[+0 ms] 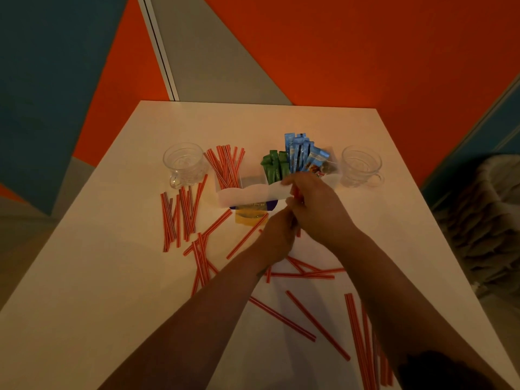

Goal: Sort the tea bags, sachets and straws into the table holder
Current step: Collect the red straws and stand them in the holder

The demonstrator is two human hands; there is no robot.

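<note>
A: Your right hand (315, 209) sat just in front of the white table holder (253, 194), grip clamped on a few red-striped straws (296, 194) held upright, with the thumb touching the holder's front wall.

B: And your left hand (277, 237)?

A: Right below the right one, fingers curled round the lower ends of those same straws.

B: What was in the holder?

A: Standing straws (226, 167) in its left compartment, green sachets (274, 167) right of the middle, blue sachets (301, 153) further right. Whether the rightmost packets were tea bags, you couldn't tell.

B: Anything outside it?

A: A yellow sachet (249, 216) lay flat on the bench (112, 263) against the holder's front, part under it. Loose straws (180, 218) were scattered left of the holder and in front, under your arms. One glass cup (184, 166) stood left of the holder, another glass cup (361, 167) right of it.
</note>
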